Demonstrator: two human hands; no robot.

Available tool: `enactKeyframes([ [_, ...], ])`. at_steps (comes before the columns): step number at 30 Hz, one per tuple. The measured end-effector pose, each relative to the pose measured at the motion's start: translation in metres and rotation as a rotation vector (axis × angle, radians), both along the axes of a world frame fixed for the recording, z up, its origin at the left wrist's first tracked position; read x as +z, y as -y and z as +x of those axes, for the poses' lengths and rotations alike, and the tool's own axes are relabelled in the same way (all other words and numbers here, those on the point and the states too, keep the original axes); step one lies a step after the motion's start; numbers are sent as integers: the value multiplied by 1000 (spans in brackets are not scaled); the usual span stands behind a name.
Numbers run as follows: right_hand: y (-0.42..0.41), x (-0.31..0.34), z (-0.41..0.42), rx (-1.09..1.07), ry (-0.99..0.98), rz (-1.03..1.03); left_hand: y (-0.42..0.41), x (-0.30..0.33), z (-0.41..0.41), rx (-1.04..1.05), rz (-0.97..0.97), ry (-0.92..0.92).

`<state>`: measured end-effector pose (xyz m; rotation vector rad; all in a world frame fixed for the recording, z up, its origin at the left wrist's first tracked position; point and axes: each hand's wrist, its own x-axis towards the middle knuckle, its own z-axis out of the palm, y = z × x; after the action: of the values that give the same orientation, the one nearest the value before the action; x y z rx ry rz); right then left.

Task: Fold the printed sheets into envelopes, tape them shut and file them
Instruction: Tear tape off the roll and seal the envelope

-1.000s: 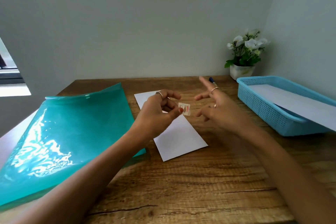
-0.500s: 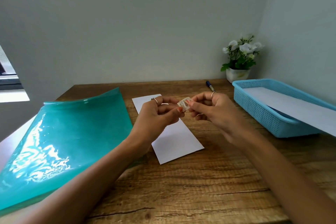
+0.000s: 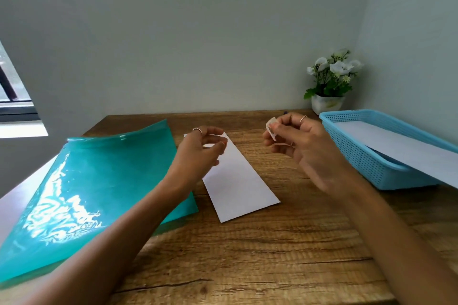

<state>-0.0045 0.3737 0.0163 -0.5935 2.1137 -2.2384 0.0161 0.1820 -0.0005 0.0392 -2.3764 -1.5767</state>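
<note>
Hands have parted since half a second ago, when both met on the small sticker over the folded sheet. Right hand (image 3: 307, 146) now pinches the sticker (image 3: 271, 127) alone, raised right of the folded sheet (image 3: 241, 181). Left hand (image 3: 198, 153) has let go, fingers loosely curled, holding nothing, above the sheet's far end. Sheet lies flat on the desk (image 3: 272, 255) beside the green folder (image 3: 86, 193); blue basket (image 3: 359, 156) at right holds paper

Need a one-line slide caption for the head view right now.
Right hand pinches a small sticker above the folded white sheet; left hand hovers loosely curled.
</note>
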Motion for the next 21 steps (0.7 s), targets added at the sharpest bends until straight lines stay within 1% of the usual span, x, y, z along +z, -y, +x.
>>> enactKeyframes([
  [2,-9,4,2,138,58,139,6,4,0,3,-163,-1],
  [4,-12,4,3,221,75,327,7,10,2,-58,-328,84],
  [7,-13,3,3,258,74,510,5,14,8,-160,-540,327],
  [9,-13,2,3,287,58,635,4,13,10,-237,-651,444],
  [11,-11,0,3,304,41,730,3,10,11,-298,-776,508],
  [13,-10,-2,3,315,16,813,2,6,9,-341,-886,516],
  [16,-8,-4,1,318,-47,932,2,0,9,-398,-986,526],
  [21,-8,-4,-2,365,-87,994,3,-4,7,-440,-1028,554],
])
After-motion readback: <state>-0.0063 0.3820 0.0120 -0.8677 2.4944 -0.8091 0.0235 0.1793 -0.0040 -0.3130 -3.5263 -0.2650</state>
